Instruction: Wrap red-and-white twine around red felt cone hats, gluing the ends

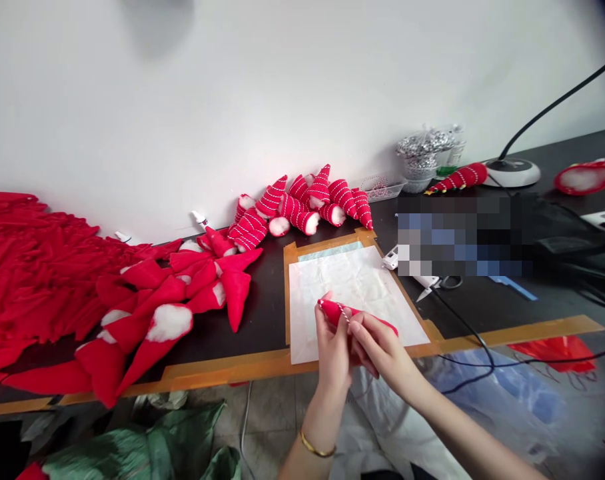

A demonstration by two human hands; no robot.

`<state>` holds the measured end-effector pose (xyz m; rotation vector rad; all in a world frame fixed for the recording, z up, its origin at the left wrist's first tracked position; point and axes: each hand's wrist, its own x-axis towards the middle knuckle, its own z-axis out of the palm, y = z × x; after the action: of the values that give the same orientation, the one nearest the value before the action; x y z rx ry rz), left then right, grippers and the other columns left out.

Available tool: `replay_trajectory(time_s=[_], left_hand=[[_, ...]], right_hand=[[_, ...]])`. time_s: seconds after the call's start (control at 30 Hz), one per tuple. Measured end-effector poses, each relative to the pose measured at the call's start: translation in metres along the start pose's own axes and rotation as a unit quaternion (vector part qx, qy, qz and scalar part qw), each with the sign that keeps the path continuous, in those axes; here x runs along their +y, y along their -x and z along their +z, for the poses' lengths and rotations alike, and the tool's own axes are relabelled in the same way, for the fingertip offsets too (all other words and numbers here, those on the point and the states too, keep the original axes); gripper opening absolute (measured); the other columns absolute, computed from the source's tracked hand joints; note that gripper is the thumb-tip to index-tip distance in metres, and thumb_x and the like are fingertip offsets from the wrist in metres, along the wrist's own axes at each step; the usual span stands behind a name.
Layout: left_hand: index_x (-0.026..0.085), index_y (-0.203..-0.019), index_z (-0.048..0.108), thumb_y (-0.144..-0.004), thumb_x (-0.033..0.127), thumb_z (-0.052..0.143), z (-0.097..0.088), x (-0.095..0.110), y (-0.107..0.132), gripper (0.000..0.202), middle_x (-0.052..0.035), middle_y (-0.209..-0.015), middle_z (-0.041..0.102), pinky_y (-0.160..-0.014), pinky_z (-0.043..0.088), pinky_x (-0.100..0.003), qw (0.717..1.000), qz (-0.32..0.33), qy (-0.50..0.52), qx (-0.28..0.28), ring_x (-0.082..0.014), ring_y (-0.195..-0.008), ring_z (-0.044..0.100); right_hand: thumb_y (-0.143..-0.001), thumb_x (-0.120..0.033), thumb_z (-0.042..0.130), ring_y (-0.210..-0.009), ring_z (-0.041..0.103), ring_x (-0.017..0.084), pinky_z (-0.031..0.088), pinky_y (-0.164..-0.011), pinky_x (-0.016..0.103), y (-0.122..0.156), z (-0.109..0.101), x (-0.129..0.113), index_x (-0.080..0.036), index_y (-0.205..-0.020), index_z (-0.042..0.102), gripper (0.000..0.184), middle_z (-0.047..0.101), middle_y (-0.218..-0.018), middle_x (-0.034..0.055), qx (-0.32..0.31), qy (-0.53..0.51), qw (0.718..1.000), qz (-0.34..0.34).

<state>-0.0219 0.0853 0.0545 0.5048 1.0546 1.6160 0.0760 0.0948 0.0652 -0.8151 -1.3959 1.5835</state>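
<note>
Both of my hands hold one red stuffed felt cone (343, 313) over the white sheet (352, 283) at the table's front edge. My left hand (331, 347) grips the cone near its tip. My right hand (377, 343) pinches a thin silver-white cord against the cone, and the cord is wound a few turns at the tip. Plain red cones with white stuffing (172, 313) lie to the left. Finished cones striped with the cord (302, 203) are piled against the wall.
A heap of flat red felt (27, 267) fills the far left. A glue gun (422, 283) and black cables lie to the right. A lamp base (512, 172), a silver trim container (425, 157) and a red dish (587, 177) stand at the back right.
</note>
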Motion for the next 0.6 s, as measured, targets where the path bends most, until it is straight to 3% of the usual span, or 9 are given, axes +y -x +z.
replay_trajectory(time_s=[0.1, 0.2, 0.37, 0.43, 0.5, 0.6], left_hand=[[0.025, -0.124, 0.061, -0.079, 0.040, 0.080, -0.008, 0.005, -0.003, 0.051, -0.0043, -0.114, 0.069, -0.087, 0.052, -0.028, 0.998, -0.037, 0.025, -0.039, -0.0182, -0.100, 0.067], [0.022, -0.113, 0.067, -0.084, 0.038, 0.077, -0.020, 0.010, -0.004, 0.034, -0.0057, -0.116, 0.071, -0.093, 0.051, -0.030, 0.995, -0.002, -0.052, -0.082, -0.0210, -0.107, 0.066], [0.023, -0.138, 0.057, -0.089, 0.040, 0.071, -0.027, 0.025, -0.007, 0.054, -0.0065, -0.115, 0.072, -0.094, 0.051, -0.030, 0.965, 0.069, -0.233, -0.096, -0.0211, -0.105, 0.068], [0.019, -0.127, 0.066, -0.089, 0.040, 0.071, -0.026, 0.031, -0.009, 0.044, -0.0079, -0.109, 0.073, -0.092, 0.051, -0.031, 0.945, 0.089, -0.295, -0.112, -0.0222, -0.102, 0.068], [0.016, -0.104, 0.074, -0.087, 0.042, 0.072, -0.024, 0.033, -0.012, 0.031, -0.0081, -0.100, 0.074, -0.085, 0.052, -0.029, 0.933, 0.108, -0.327, -0.102, -0.0217, -0.094, 0.068], [0.017, -0.090, 0.068, -0.085, 0.048, 0.073, -0.021, 0.028, -0.013, 0.032, -0.0011, -0.075, 0.067, -0.056, 0.047, -0.025, 0.953, 0.086, -0.286, -0.055, -0.0133, -0.059, 0.059]], right_hand=[[-0.099, -0.060, 0.052, -0.036, 0.032, 0.007, 0.025, -0.038, 0.023, -0.008, -0.008, -0.002, -0.023, -0.074, 0.046, 0.044, 0.043, -0.046, -0.0094, 0.019, 0.007, 1.000, -0.003], [-0.096, -0.064, 0.052, -0.035, 0.031, 0.007, 0.024, -0.038, 0.024, -0.011, -0.013, -0.007, -0.024, -0.074, 0.046, 0.046, 0.042, -0.045, -0.0099, 0.019, 0.007, 1.000, 0.011], [-0.096, -0.066, 0.051, -0.036, 0.030, 0.007, 0.022, -0.037, 0.024, -0.007, -0.010, -0.007, -0.023, -0.079, 0.049, 0.046, 0.043, -0.048, -0.0099, 0.005, 0.012, 1.000, 0.027], [-0.097, -0.064, 0.049, -0.036, 0.031, 0.008, 0.024, -0.038, 0.024, -0.005, -0.009, -0.006, -0.023, -0.080, 0.049, 0.045, 0.042, -0.048, -0.0099, 0.005, 0.021, 0.999, 0.024], [-0.100, -0.060, 0.048, -0.040, 0.036, 0.010, 0.029, -0.041, 0.025, -0.003, -0.009, -0.007, -0.023, -0.081, 0.050, 0.042, 0.045, -0.051, -0.0080, 0.011, 0.047, 0.999, 0.009], [-0.104, -0.048, 0.045, -0.059, 0.053, 0.016, 0.042, -0.056, 0.028, 0.001, -0.008, -0.009, -0.023, -0.085, 0.055, 0.034, 0.060, -0.068, 0.0003, 0.026, 0.139, 0.989, -0.053]])
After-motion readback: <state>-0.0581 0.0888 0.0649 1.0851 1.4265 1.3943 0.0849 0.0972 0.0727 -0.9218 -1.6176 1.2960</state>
